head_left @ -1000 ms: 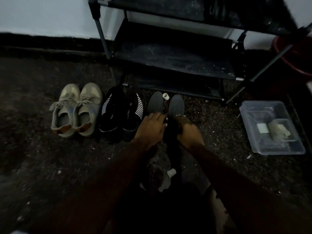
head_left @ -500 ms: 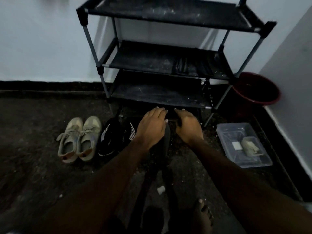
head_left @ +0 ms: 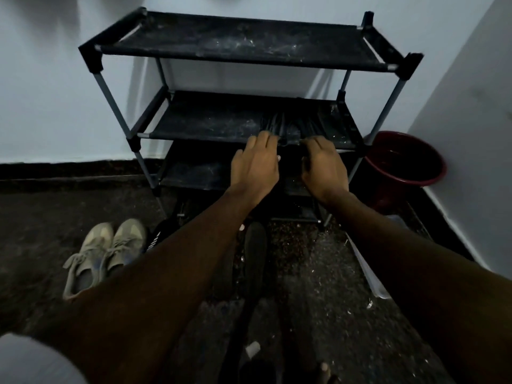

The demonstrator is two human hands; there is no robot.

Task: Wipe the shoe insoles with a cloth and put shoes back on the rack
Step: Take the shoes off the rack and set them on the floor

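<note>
A black three-tier shoe rack (head_left: 243, 45) stands against the white wall. A dark crumpled item (head_left: 288, 126) lies on its middle shelf (head_left: 210, 126), near the front edge. My left hand (head_left: 256, 164) reaches to that edge palm down, its fingers stretched out and touching the dark item. My right hand (head_left: 322, 164) is beside it at the same edge, with its fingertips hidden against the dark item. A dark shoe (head_left: 255, 245) lies on the floor between my forearms; its partner is hidden under my left arm.
A beige pair of sneakers (head_left: 105, 253) and a black shoe with white stripes (head_left: 158, 236) sit on the floor at left. A dark red bucket (head_left: 404, 162) stands right of the rack. A clear plastic box (head_left: 371, 275) shows partly behind my right arm.
Both hands rose from the dark shoes on the floor to the front edge of the rack's middle shelf. The view tilted up, showing the whole rack.
</note>
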